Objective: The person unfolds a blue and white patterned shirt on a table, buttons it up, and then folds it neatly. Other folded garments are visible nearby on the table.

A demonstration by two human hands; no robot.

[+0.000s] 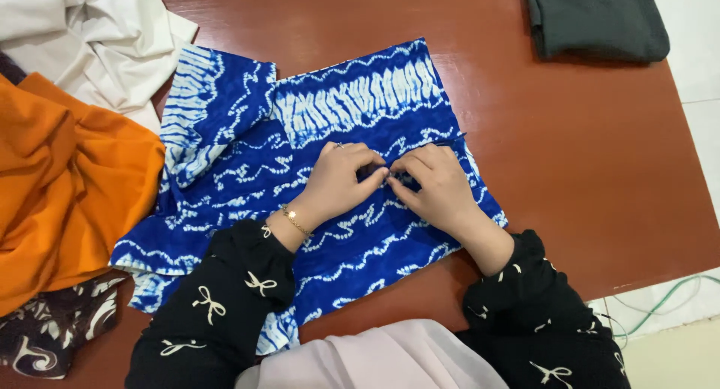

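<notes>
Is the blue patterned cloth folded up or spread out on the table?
Mostly spread out: the blue cloth lies flat over the table, with its upper left corner bunched. Both hands, left and right, pinch its middle.

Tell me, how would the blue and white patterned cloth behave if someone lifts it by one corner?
The blue and white cloth would probably hang limp: it already lies in soft folds on the table. It looks thin, so likely light. Both hands pinch it near its middle, which suggests it gathers easily.
</notes>
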